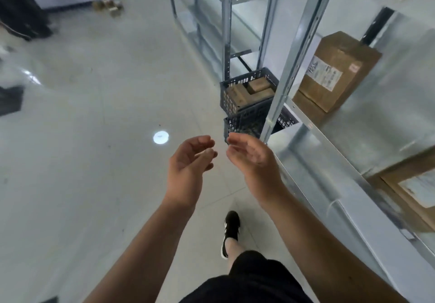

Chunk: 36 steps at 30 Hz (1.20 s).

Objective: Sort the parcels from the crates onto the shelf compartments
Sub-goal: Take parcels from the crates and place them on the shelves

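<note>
In the head view, the left hand (188, 161) and right hand (254, 159) are held close together above the floor (94, 138), palms facing, fingers loosely curled, nothing gripped. Brown parcels (244, 93) are seen in the far crate (226, 101), behind the near crate (244, 121). A large parcel (334, 72) is stood upright on the shelf (353, 152).

At one o'clock the shelf upright (293, 74) hides the right side of both dark crates. The nearer crate (244, 120) shows only its mesh wall, so its contents cannot be told, and the parcels (242, 94) in the farther crate (227, 100) are partly covered. The label (326, 76) on the cardboard box (341, 53) at two o'clock is too blurred to read, the small brown boxes (109, 7) at eleven o'clock are too smeared to count, and the brown parcel (404, 167) at four o'clock is cut off by the right edge.
</note>
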### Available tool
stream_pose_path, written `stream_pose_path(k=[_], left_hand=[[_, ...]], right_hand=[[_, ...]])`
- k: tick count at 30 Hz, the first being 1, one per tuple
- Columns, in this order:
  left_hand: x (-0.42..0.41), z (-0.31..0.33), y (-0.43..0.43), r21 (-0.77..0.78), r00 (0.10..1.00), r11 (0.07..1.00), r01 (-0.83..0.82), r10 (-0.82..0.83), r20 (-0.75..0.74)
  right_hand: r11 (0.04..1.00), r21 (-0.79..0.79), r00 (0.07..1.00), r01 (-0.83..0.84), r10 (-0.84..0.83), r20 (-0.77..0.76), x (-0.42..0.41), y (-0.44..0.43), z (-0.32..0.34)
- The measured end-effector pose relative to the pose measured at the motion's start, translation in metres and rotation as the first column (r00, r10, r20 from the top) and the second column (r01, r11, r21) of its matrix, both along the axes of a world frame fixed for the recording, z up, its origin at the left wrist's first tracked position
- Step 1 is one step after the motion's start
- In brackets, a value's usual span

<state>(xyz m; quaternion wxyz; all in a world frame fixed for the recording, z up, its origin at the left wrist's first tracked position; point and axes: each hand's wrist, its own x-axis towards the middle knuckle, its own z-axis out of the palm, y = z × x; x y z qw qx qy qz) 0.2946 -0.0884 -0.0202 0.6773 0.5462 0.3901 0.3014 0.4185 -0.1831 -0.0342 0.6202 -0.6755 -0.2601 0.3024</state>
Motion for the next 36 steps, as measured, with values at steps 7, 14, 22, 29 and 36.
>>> stream_pose_path(k=[7,14,22,29,36], left_hand=[[0.079,0.014,0.105,0.053,0.992,0.992,-0.116,0.119,-0.052],[0.131,0.024,0.195,-0.100,0.960,0.957,-0.272,0.277,0.036],[0.176,0.004,0.333,-0.159,0.956,0.946,-0.283,0.292,0.033],[0.232,-0.001,0.494,-0.155,0.993,0.981,-0.115,0.106,-0.059],[0.302,-0.003,0.607,-0.132,0.990,0.991,0.026,-0.044,-0.137]], right_hand=[[0.993,0.010,0.988,-0.115,0.115,-0.099,0.079,0.120,-0.005],[0.988,0.015,0.982,-0.154,0.155,-0.105,0.139,0.224,0.006],[0.989,-0.050,0.985,-0.137,0.130,-0.116,0.194,0.354,0.000],[0.995,-0.100,0.985,-0.013,-0.004,-0.174,0.232,0.490,-0.009],[0.981,-0.136,0.963,0.140,-0.167,-0.214,0.291,0.580,-0.015]])
